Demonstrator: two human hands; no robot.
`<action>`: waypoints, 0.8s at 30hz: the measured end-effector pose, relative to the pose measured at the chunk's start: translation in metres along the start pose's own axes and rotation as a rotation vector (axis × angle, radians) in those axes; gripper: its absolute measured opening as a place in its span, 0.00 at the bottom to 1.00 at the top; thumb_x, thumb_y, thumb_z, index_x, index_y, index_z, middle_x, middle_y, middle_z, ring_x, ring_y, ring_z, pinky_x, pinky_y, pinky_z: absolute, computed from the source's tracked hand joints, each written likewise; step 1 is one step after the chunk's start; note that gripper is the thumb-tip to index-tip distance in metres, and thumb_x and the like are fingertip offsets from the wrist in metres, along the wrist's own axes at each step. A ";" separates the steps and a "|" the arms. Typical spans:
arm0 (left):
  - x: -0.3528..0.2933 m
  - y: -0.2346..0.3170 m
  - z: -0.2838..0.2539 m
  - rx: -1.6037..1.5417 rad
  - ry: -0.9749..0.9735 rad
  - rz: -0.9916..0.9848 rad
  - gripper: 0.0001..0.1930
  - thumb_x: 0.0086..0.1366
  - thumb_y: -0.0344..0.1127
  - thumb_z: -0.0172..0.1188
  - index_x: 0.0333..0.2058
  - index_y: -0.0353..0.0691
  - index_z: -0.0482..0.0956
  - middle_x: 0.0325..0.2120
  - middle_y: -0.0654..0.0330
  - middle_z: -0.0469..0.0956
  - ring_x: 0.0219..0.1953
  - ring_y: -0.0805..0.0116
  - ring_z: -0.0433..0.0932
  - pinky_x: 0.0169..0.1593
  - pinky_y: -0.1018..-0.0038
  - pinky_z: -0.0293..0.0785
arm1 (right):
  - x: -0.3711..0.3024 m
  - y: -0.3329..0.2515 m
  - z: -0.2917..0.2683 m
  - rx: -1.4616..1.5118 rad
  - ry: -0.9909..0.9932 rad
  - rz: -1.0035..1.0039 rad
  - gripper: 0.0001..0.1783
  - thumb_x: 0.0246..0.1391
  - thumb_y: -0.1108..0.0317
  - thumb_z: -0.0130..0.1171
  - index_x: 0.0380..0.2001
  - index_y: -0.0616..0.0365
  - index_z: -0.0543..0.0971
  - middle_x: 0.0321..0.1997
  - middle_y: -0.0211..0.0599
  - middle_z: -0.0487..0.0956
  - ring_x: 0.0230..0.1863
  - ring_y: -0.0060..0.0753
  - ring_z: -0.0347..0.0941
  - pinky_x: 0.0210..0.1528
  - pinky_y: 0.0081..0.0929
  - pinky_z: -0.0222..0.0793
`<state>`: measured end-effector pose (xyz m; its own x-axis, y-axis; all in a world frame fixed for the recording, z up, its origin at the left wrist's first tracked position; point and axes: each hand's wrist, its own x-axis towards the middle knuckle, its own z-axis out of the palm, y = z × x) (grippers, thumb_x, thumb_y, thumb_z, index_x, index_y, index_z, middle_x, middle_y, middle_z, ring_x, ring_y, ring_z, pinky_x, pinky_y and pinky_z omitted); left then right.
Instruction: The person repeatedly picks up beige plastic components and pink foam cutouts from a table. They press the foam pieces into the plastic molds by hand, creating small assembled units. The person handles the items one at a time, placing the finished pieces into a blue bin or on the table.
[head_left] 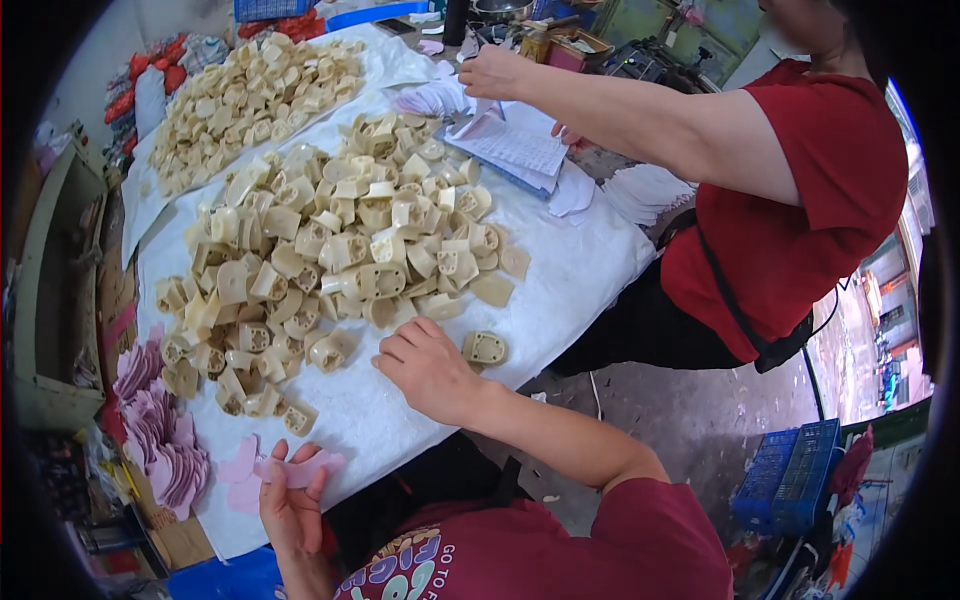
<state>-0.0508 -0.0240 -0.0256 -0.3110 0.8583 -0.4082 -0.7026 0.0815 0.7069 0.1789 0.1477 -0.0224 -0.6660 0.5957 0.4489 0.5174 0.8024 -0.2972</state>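
Observation:
My left hand (294,500) is at the table's near edge, its fingers closed on a thin pink piece of sheet (312,470). More pink pieces (240,475) lie flat beside it. Farther in, my right hand (428,372) is over the white sheet, palm down with loosely bent fingers; its thumb is hidden and nothing shows in it. A large heap of cream plastic parts (330,245), hollow and rounded, fills the space beyond. One single cream part (485,348) sits apart, just right of my right hand.
A second cream heap (260,95) lies at the far left. Stacked pink pieces (165,440) line the left edge. Across the table, a person in red (790,190) reaches over a clipboard with papers (515,150). Blue crates (790,475) stand at the lower right.

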 end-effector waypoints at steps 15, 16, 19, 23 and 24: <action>0.025 -0.002 0.053 0.060 -0.110 0.259 0.27 0.73 0.47 0.37 0.59 0.29 0.60 0.55 0.45 0.67 0.54 0.52 0.71 0.49 0.64 0.77 | -0.015 -0.024 0.021 0.684 0.366 0.437 0.26 0.48 0.80 0.55 0.54 0.56 0.71 0.46 0.45 0.75 0.46 0.48 0.74 0.48 0.35 0.71; 0.029 -0.005 0.058 0.098 -0.084 0.248 0.28 0.73 0.49 0.37 0.59 0.29 0.61 0.55 0.46 0.68 0.54 0.53 0.72 0.47 0.65 0.78 | -0.011 -0.028 0.019 0.711 0.391 0.417 0.27 0.49 0.80 0.54 0.55 0.55 0.70 0.46 0.46 0.75 0.46 0.49 0.73 0.48 0.37 0.71; 0.047 -0.010 0.086 0.017 0.006 0.154 0.29 0.72 0.53 0.38 0.55 0.29 0.65 0.50 0.48 0.72 0.47 0.58 0.76 0.40 0.68 0.78 | -0.008 -0.047 0.035 0.784 0.499 0.214 0.27 0.49 0.79 0.53 0.55 0.54 0.69 0.46 0.46 0.75 0.47 0.50 0.73 0.50 0.39 0.71; 0.065 0.002 0.060 0.040 -0.140 0.011 0.29 0.71 0.56 0.39 0.40 0.31 0.74 0.35 0.53 0.78 0.34 0.64 0.79 0.35 0.72 0.76 | 0.001 -0.074 0.023 0.881 0.538 -0.037 0.27 0.48 0.79 0.56 0.54 0.56 0.69 0.49 0.44 0.76 0.49 0.47 0.74 0.50 0.38 0.71; 0.065 0.007 0.057 0.024 -0.308 -0.065 0.25 0.71 0.54 0.40 0.39 0.35 0.74 0.31 0.58 0.78 0.30 0.64 0.78 0.37 0.69 0.75 | 0.002 -0.075 0.020 0.881 0.548 -0.082 0.27 0.47 0.79 0.57 0.54 0.57 0.69 0.50 0.43 0.76 0.49 0.46 0.74 0.50 0.37 0.72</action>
<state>-0.0394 0.0614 -0.0139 -0.0548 0.9637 -0.2614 -0.6986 0.1500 0.6996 0.1280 0.0891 -0.0166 -0.2325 0.6177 0.7513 -0.2410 0.7118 -0.6598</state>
